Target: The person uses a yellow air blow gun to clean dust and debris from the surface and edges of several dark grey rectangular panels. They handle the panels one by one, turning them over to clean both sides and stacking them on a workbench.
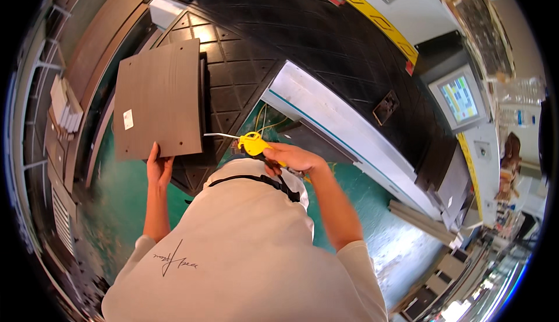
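A flat brown board (163, 97) with small drilled holes and a white label leans up over the dark tiled work surface at left. My left hand (159, 167) grips its lower edge, fingers behind and on the near face. In my right hand (294, 157) is a yellow air blow gun (253, 143), the fingers wrapped round its handle. Its thin silver nozzle points left and ends close by the board's right edge. More dark edges show behind the board, but I cannot tell how many panels are there.
A black machine table (314, 36) with a yellow-striped border fills the far side. To its right is a control screen (460, 97). A pale metal beam (343, 135) runs diagonally over the green floor (364, 208). Brown boards (102, 45) stand in a rack at left.
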The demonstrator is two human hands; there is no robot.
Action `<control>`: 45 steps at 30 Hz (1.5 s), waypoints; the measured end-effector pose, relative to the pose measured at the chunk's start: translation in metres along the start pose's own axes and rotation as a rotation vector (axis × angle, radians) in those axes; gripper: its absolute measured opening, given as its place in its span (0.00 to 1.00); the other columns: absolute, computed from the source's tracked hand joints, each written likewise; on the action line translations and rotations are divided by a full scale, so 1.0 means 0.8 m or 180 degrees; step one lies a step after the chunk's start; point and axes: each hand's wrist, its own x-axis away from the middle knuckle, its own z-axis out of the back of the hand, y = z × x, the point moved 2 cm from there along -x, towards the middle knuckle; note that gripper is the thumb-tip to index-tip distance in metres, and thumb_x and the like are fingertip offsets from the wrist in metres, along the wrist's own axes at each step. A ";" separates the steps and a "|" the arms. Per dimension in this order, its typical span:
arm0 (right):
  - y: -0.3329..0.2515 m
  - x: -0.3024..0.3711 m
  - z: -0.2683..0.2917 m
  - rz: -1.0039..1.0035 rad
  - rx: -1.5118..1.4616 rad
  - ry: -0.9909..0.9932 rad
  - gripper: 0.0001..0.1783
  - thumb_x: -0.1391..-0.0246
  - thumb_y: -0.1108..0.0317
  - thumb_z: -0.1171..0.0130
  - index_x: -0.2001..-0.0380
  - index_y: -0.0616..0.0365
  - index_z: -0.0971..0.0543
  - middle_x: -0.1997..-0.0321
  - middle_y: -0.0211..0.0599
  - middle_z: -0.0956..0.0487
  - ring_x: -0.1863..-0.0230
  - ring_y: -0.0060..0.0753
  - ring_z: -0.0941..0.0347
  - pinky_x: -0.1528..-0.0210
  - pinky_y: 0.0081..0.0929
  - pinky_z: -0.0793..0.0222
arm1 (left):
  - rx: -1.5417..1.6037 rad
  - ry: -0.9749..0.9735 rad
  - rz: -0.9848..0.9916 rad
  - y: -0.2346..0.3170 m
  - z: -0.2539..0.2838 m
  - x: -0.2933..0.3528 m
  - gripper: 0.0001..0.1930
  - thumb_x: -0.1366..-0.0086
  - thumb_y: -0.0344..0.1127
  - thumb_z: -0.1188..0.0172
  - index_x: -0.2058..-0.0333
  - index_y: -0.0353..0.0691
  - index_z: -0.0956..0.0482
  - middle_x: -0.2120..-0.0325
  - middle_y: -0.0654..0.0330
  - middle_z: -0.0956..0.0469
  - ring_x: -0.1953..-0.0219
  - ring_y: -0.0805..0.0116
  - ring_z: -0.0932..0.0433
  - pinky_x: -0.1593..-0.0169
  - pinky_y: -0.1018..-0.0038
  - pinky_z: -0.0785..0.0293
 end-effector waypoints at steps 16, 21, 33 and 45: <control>0.114 0.103 0.046 0.0764 -0.1581 0.0724 0.30 0.28 0.40 0.49 0.48 0.58 0.22 0.73 0.35 0.21 0.73 0.23 0.31 0.70 0.22 0.41 | -0.0381 -0.0992 0.0359 0.004 -0.202 0.028 0.14 0.29 0.36 0.35 0.48 0.41 0.19 0.51 0.61 0.14 0.48 0.64 0.14 0.51 0.68 0.11; 0.154 0.133 0.060 0.0847 -0.1001 0.0465 0.34 0.29 0.38 0.49 0.40 0.59 0.25 0.74 0.36 0.22 0.72 0.27 0.29 0.67 0.24 0.39 | -0.0719 -0.1465 0.0770 -0.050 -0.268 0.016 0.16 0.31 0.38 0.34 0.47 0.40 0.20 0.50 0.61 0.14 0.44 0.65 0.16 0.42 0.65 0.17; 0.161 0.185 0.073 0.1332 -0.2312 0.1822 0.26 0.25 0.42 0.51 0.55 0.57 0.26 0.69 0.40 0.19 0.71 0.35 0.23 0.66 0.32 0.29 | -0.1377 -0.1847 0.1315 -0.136 -0.344 -0.095 0.21 0.29 0.37 0.37 0.41 0.36 0.24 0.43 0.57 0.19 0.41 0.61 0.20 0.35 0.63 0.24; 0.033 0.198 0.057 0.0240 -0.0933 0.2602 0.20 0.22 0.55 0.52 0.40 0.59 0.29 0.70 0.29 0.21 0.71 0.21 0.28 0.67 0.22 0.32 | -0.1522 -0.1994 0.1729 -0.205 -0.372 -0.189 0.28 0.30 0.41 0.33 0.36 0.36 0.28 0.39 0.58 0.23 0.35 0.61 0.26 0.31 0.60 0.31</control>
